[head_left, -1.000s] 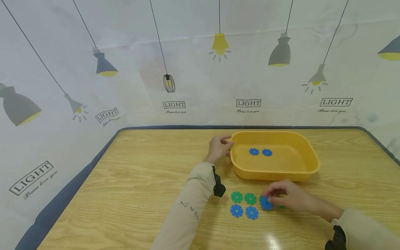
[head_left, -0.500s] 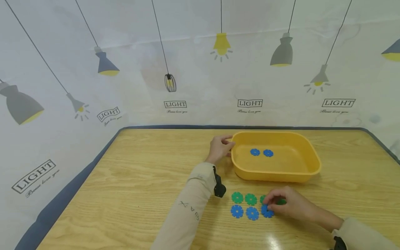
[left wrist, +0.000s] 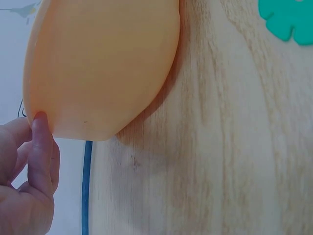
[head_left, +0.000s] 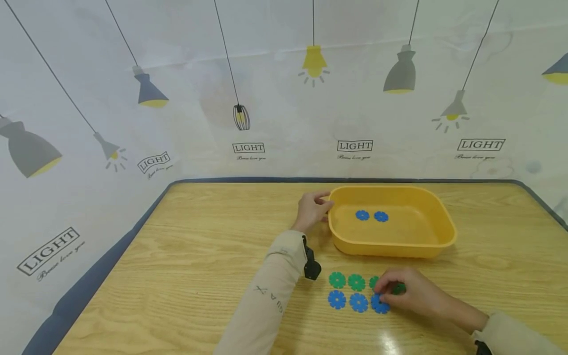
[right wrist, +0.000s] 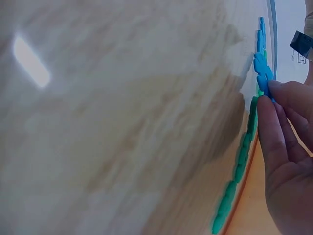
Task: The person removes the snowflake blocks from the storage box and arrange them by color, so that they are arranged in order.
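Observation:
My left hand (head_left: 308,213) grips the left end of a yellow plastic basin (head_left: 410,229), thumb and fingers at its rim; the left wrist view shows a fingertip pressed to the basin wall (left wrist: 107,58). My right hand (head_left: 417,292) pinches a blue snowflake building disc (head_left: 379,304) between thumb and fingers. That disc is at the right end of a row with a blue disc (head_left: 337,299) and another blue disc (head_left: 358,302). Behind them runs a row of green discs (head_left: 356,282), partly covered by the right hand. In the right wrist view, the pinched blue disc (right wrist: 264,78) looks slightly tilted.
Inside the basin lie two blue discs, a left one (head_left: 362,215) and a right one (head_left: 381,216). The wooden table (head_left: 213,246) ends at a dark edge against a wall covering (head_left: 284,98) printed with lamps. Light glares on the table's front (head_left: 388,342).
My right hand has moved slightly toward me, bringing the blue disc from over the green row down to the end of the blue row. The left hand stays at the basin.

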{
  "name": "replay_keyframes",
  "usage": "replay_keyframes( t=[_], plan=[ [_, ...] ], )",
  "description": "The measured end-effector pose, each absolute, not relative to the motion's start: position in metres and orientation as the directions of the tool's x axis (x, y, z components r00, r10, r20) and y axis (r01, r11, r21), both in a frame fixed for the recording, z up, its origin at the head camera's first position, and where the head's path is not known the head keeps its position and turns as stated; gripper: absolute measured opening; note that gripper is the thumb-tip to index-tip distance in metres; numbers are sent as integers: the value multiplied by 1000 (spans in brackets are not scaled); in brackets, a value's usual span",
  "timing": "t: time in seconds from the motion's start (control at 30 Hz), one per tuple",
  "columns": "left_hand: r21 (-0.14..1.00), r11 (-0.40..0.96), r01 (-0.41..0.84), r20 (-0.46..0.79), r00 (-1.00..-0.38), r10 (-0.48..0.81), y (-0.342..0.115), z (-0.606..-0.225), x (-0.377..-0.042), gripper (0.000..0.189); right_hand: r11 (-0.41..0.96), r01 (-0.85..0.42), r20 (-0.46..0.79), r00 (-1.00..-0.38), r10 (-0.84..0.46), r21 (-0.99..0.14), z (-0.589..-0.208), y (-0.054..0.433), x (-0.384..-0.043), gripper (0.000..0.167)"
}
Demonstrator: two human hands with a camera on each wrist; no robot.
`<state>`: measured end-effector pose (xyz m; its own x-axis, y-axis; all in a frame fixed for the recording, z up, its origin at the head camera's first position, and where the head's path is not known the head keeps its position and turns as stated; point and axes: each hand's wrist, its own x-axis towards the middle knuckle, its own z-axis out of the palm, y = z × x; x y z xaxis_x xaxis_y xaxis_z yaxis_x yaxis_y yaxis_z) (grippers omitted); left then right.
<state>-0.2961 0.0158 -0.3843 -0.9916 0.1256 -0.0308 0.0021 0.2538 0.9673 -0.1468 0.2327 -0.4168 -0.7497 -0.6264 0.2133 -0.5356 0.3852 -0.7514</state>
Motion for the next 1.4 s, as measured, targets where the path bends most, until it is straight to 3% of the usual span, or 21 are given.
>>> replay_keyframes(
  t=[0.67, 1.03, 1.2, 1.4],
  plan=[
    [964, 264, -16, -48, -992, 115, 16, -381, -295, 34, 434, -457, 138, -795, -590, -777, -408, 238, -148, 12],
    [966, 260, -15, -46, -992, 116, 16, -382, -295, 34, 372, -546, 278, -772, -571, -751, -384, 237, -163, 8],
    [967, 254, -24, -54, -992, 114, 16, -383, -294, 34, 425, -601, 368, -776, -512, -677, -368, 235, -173, 11],
    [965, 262, -18, -51, -992, 117, 16, -382, -294, 34, 427, -527, 305, -819, -486, -735, -348, 240, -189, 8]
  ],
)
